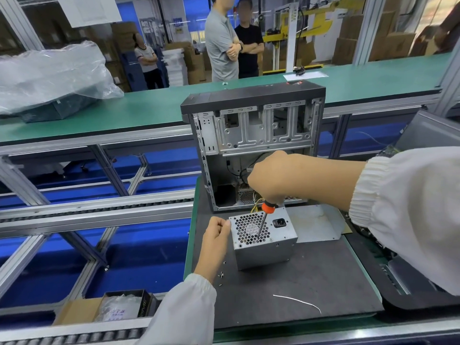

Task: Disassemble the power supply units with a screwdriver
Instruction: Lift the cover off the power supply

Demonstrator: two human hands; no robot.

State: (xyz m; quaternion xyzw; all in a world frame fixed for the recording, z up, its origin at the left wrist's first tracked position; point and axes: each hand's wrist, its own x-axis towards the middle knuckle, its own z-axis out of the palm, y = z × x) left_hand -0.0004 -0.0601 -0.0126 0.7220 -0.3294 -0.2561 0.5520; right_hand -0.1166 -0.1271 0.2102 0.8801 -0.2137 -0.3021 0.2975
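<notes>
Right hand (276,178) gripping screwdriver (264,219), tip on PSU (263,236) grille; left hand (215,232) curled, pinching PSU's left edge.

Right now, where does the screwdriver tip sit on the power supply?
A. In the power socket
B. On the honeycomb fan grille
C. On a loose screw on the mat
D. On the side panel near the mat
B: the right hand holds the screwdriver with its shaft running down onto the honeycomb fan grille of the power supply, left of the power socket.
</notes>
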